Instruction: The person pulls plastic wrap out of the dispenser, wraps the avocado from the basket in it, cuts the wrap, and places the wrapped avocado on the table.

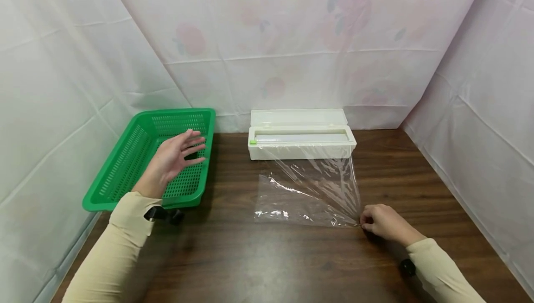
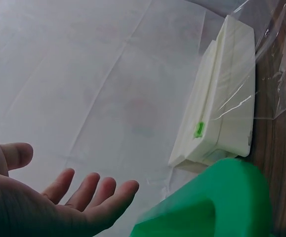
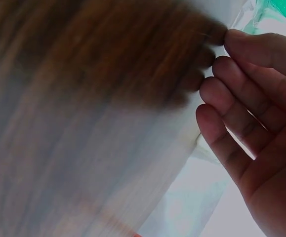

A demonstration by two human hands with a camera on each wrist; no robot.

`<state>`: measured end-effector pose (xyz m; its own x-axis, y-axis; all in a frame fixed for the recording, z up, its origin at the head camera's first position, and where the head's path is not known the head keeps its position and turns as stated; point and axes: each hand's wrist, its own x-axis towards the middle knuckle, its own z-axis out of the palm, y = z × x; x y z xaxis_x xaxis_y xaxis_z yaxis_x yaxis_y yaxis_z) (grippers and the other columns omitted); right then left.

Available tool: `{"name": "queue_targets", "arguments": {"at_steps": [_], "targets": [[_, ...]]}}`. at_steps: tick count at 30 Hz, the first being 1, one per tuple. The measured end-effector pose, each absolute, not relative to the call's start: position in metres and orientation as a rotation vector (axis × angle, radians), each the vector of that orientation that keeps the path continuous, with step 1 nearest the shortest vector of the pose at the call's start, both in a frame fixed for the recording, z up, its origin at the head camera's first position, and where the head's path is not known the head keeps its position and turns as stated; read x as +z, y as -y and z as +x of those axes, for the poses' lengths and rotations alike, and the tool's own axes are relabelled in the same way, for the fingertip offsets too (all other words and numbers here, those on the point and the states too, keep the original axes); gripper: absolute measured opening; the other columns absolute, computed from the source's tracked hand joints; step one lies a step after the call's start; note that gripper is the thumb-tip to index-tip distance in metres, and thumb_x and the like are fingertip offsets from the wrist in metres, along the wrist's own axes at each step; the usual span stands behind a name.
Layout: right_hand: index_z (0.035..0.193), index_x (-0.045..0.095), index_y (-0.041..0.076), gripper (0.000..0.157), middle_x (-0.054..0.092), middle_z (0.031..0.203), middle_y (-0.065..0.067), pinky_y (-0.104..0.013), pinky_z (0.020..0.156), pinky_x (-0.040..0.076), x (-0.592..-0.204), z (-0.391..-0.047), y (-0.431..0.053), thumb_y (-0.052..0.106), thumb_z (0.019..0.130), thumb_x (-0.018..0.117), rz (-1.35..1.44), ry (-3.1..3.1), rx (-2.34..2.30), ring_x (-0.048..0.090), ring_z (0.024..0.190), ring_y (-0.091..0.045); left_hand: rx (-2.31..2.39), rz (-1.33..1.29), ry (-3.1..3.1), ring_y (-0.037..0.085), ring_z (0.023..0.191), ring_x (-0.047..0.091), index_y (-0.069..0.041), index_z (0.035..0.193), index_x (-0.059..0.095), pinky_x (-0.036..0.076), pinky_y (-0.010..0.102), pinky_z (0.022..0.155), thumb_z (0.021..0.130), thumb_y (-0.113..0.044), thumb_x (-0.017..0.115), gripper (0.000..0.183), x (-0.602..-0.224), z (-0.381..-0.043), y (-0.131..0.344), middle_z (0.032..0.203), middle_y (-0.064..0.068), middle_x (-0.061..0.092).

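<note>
Evidently, our right hand [image 1: 385, 223] pinches the film [image 1: 306, 201] by its corner, seemingly to tension it from the box [image 1: 302, 153]; our left hand [image 1: 175, 155] spreads empty fingers.

Soft head-view light, white glints on plastic film [image 1: 308, 194], pale sheen on tabletop [image 1: 267, 263], dim, hazy wrist views

the head camera peers forward and down from above six o'clock, far enough back to take in the table [image 1: 267, 266], left hand [image 1: 177, 157] at nine, right hand [image 1: 385, 222] at four, curtain [image 1: 271, 39] at twelve. the left-wrist camera sits close to its hand, facing the curtain at a tilt; white box [image 1: 300, 130] and green basket [image 1: 211, 145] show in both views. the right-wrist camera hugs its fingers [image 3: 251, 103] at three, table blurred at eleven.
</note>
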<state>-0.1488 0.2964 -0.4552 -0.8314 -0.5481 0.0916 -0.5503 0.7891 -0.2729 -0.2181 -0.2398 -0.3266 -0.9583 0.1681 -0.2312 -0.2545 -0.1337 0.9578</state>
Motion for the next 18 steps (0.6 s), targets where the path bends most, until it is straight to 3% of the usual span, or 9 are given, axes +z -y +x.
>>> {"name": "queue_targets", "arguments": {"at_steps": [4,7,11,18], "targets": [[0.066,0.065,0.021,0.022,0.054,0.068,0.015,-0.024,0.057,0.040,-0.455,-0.149,-0.296,0.005,0.074,0.077,0.906,2.963,0.462,0.045,0.061,0.001,2.172,-0.084,-1.795,0.031,0.151,0.016,-0.016,0.151,0.029,0.054,0.029,0.089,0.100,-0.048,0.044,0.062,-0.325,-0.222,0.247,0.162,0.009,0.021],[0.066,0.065,0.021,0.021,0.054,0.067,0.015,-0.023,0.057,0.040,-0.454,-0.150,-0.296,0.005,0.074,0.077,0.907,2.962,0.466,0.045,0.061,0.002,2.179,-0.073,-1.739,0.029,0.152,0.010,-0.015,0.157,0.015,0.053,0.028,0.090,0.101,-0.046,0.041,0.069,-0.324,-0.226,0.254,0.165,0.012,0.007],[0.066,0.065,0.021,0.022,0.055,0.067,0.015,-0.022,0.056,0.040,-0.455,-0.150,-0.296,0.005,0.074,0.077,0.909,2.976,0.477,0.045,0.061,0.003,2.200,-0.092,-1.682,0.027,0.153,0.007,-0.016,0.158,0.007,0.051,0.029,0.091,0.102,-0.045,0.040,0.071,-0.325,-0.229,0.261,0.165,0.010,0.002],[0.066,0.066,0.022,0.022,0.055,0.068,0.015,-0.022,0.055,0.040,-0.455,-0.149,-0.296,0.005,0.076,0.077,0.921,2.988,0.498,0.044,0.061,0.004,2.226,-0.139,-1.659,0.026,0.153,0.006,-0.018,0.158,0.007,0.053,0.027,0.088,0.101,-0.045,0.042,0.072,-0.324,-0.232,0.268,0.166,0.008,0.002]]}}
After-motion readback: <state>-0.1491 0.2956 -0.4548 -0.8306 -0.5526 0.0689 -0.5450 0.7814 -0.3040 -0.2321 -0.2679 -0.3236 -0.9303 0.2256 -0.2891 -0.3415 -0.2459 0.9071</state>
